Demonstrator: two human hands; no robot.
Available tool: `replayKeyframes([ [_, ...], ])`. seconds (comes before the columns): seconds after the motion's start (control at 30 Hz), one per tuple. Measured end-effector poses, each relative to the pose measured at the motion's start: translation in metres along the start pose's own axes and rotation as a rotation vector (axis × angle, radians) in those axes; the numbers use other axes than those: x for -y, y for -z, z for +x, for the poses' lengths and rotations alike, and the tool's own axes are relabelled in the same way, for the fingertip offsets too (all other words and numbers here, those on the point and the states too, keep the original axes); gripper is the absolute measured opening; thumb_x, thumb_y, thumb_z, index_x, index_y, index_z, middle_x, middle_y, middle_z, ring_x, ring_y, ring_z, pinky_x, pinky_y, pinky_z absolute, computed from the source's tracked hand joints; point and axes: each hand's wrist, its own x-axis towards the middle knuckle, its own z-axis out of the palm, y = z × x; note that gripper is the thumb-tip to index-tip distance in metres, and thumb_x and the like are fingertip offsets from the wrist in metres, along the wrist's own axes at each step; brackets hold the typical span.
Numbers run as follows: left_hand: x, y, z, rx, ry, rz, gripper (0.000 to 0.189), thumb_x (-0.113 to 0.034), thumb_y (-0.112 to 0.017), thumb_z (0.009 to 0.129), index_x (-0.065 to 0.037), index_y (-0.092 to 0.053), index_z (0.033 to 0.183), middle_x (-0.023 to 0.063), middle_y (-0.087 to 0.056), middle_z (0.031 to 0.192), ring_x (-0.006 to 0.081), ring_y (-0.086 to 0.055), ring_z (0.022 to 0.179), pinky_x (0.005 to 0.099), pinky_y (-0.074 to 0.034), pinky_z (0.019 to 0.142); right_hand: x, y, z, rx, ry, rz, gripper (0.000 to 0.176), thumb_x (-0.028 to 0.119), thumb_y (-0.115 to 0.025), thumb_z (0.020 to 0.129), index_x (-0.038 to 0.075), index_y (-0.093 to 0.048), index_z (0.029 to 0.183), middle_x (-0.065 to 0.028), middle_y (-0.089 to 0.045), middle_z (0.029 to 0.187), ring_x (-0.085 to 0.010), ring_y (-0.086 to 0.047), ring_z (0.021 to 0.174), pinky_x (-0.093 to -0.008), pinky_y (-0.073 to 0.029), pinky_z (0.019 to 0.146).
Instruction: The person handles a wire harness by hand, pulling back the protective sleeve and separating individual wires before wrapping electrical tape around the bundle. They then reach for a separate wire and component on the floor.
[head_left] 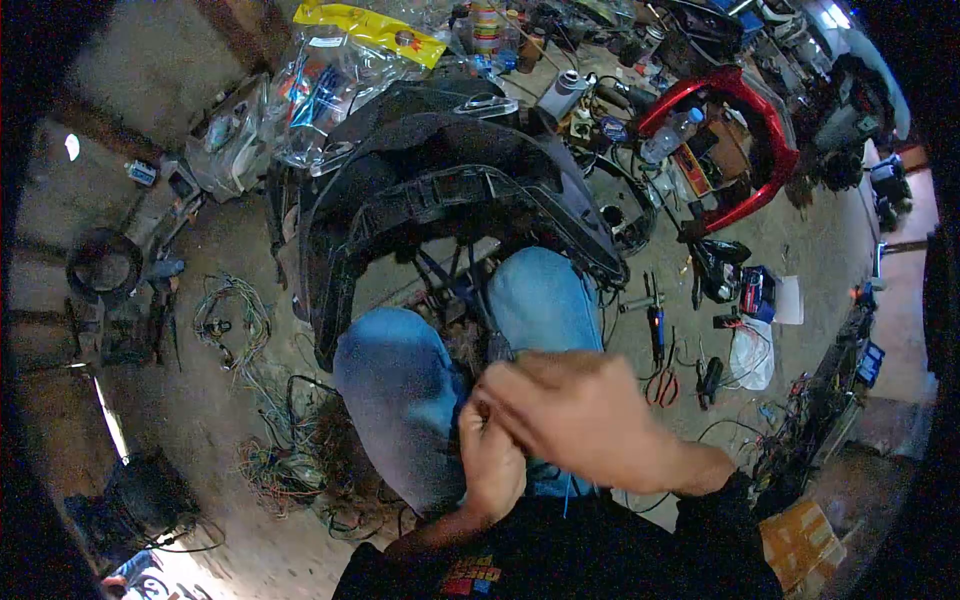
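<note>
My right hand [585, 415] is closed and slightly blurred, its fingers meeting those of my left hand [493, 462] above my lap. The left fingers are pinched together too. Whatever lies between them is hidden, too small to make out. Beneath are my knees in blue jeans [545, 295]. A large black plastic vehicle panel [450, 150] lies on the floor just beyond the knees, with dark brackets or cables inside its curve.
To the right lie red-handled pliers [662, 388], a blue-handled tool [656, 330] and a glossy red curved part [775, 180]. Tangled wires [235, 320] spread on the left. A plastic bottle [672, 135], a spray can [562, 93] and plastic bags [310, 95] sit at the back.
</note>
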Motion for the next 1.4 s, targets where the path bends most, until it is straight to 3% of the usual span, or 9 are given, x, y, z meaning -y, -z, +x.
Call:
replayKeyframes([
  [0.27,0.002,-0.028,-0.003,-0.217,0.136,0.167,0.031,-0.046,-0.06,0.098,-0.019,-0.068,0.108,-0.012,-0.032,0.059,0.0027,-0.032,0.05,0.0211,-0.029,0.046,0.046,-0.074,-0.061,0.353,0.21,0.252,0.025,0.029,-0.064,0.084,0.005,-0.058,0.088,-0.0132,-0.057,0.08,-0.0342,-0.062,0.067,-0.0405,-0.054,0.064],
  [0.4,-0.013,-0.029,-0.004,-0.219,0.224,0.024,0.031,-0.042,-0.058,0.101,-0.016,-0.069,0.115,-0.0104,-0.035,0.058,0.002,-0.03,0.048,0.0212,-0.027,0.044,0.033,-0.002,-0.02,0.115,0.432,0.415,0.016,0.019,-0.063,0.084,0.007,-0.062,0.094,-0.0081,-0.055,0.076,-0.0329,-0.062,0.069,-0.0386,-0.054,0.065],
  [0.47,0.003,-0.024,-0.004,-0.157,0.019,-0.116,0.03,-0.043,-0.058,0.101,-0.017,-0.068,0.111,-0.0099,-0.037,0.061,0.0026,-0.033,0.051,0.0213,-0.028,0.046,0.002,0.003,-0.019,-0.171,0.253,0.38,0.016,0.014,-0.059,0.093,0.006,-0.065,0.106,-0.0039,-0.064,0.095,-0.0225,-0.066,0.089,-0.0369,-0.055,0.071],
  [0.53,-0.025,-0.019,-0.011,-0.118,0.284,-0.178,0.027,-0.047,-0.057,0.1,-0.022,-0.066,0.105,-0.009,-0.041,0.068,0.0046,-0.041,0.06,0.023,-0.033,0.051,-0.013,0.008,-0.002,-0.246,-0.425,0.977,0.026,0.017,-0.054,0.102,0.001,-0.063,0.119,-0.0099,-0.066,0.111,-0.0188,-0.064,0.106,-0.0315,-0.053,0.088],
  [0.73,-0.064,-0.025,-0.019,-0.231,0.419,-0.104,0.032,-0.056,-0.059,0.095,-0.028,-0.059,0.111,-0.0109,-0.048,0.08,0.0052,-0.045,0.065,0.0228,-0.036,0.052,-0.031,-0.033,0.001,-0.076,-0.377,1.354,0.033,0.01,-0.047,0.104,-0.001,-0.051,0.135,-0.0126,-0.062,0.126,-0.0158,-0.059,0.113,-0.0304,-0.044,0.104],
  [1.07,-0.061,-0.001,-0.016,0.089,0.388,-0.346,0.024,-0.042,-0.036,0.108,-0.024,-0.052,0.112,-0.0069,-0.025,0.065,0.0069,-0.03,0.055,0.0243,-0.027,0.047,-0.024,-0.059,0.001,0.054,-0.493,2.016,0.039,0.015,-0.053,0.104,0.0,-0.049,0.139,-0.0072,-0.067,0.111,-0.0095,-0.063,0.094,-0.0231,-0.051,0.082],
  [1.17,-0.053,0.009,-0.017,0.129,0.398,-0.485,0.024,-0.04,-0.036,0.109,-0.021,-0.05,0.115,-0.0066,-0.025,0.064,0.007,-0.03,0.054,0.0244,-0.029,0.049,-0.027,-0.068,-0.002,0.058,-0.582,1.996,0.033,0.019,-0.055,0.103,0.0,-0.056,0.13,-0.0042,-0.067,0.101,-0.0104,-0.064,0.088,-0.0247,-0.051,0.076],
  [1.27,-0.062,0.015,-0.014,0.384,0.543,-0.888,0.023,-0.038,-0.04,0.108,-0.018,-0.049,0.116,-0.0074,-0.027,0.064,0.0071,-0.03,0.054,0.0248,-0.031,0.052,-0.028,-0.05,-0.005,-0.05,-0.539,1.268,0.026,0.021,-0.06,0.101,0.0,-0.062,0.117,-0.0046,-0.069,0.1,-0.0121,-0.065,0.084,-0.0276,-0.05,0.073],
  [1.4,-0.046,0.021,-0.017,0.301,0.335,-0.47,0.023,-0.039,-0.048,0.105,-0.019,-0.049,0.117,-0.0083,-0.03,0.064,0.0085,-0.034,0.056,0.0252,-0.034,0.055,-0.034,-0.017,-0.015,-0.078,-0.387,0.592,0.021,0.019,-0.063,0.096,0.001,-0.067,0.106,-0.0173,-0.067,0.098,-0.0323,-0.067,0.086,-0.0392,-0.052,0.075],
])
